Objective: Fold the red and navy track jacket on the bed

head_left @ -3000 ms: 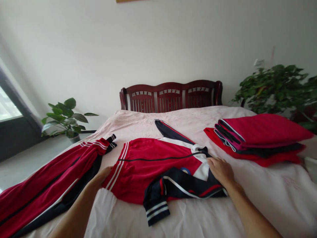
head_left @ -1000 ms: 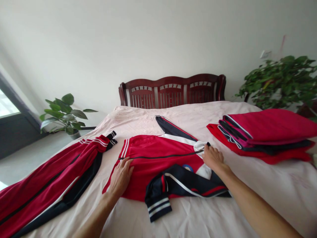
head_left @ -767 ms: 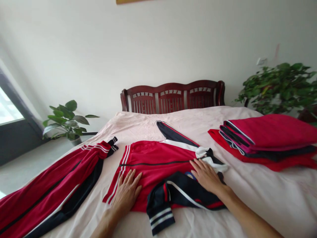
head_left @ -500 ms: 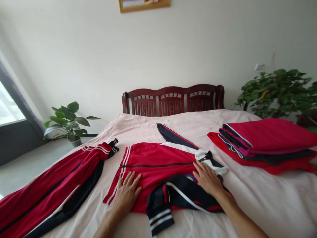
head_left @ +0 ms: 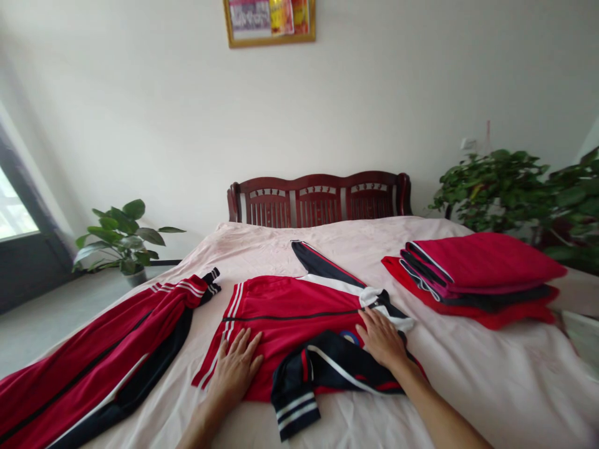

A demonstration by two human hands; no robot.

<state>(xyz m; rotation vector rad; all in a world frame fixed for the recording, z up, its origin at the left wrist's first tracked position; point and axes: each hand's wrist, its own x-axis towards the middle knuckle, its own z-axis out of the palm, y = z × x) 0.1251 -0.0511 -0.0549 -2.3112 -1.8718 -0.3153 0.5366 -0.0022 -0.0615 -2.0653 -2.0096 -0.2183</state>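
Left hand [head_left: 236, 369] on the red track jacket [head_left: 285, 305] near its hem, right hand [head_left: 381, 338] by its collar, fingers [head_left: 244, 345] spread flat, gripping nothing. I'd press evenly, smoothing outward from the zipper.

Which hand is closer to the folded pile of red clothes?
Right. The right hand rests by the jacket collar, toward the pile; the left hand presses the hem, farther away.

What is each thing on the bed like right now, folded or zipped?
Red jacket, zipped shut, flat, one sleeve folded across.
Left hand, open, flat on the jacket.
Right hand, open, flat on the jacket.
Left garment, unfolded, stretched out.
Clothes pile, folded, stacked.
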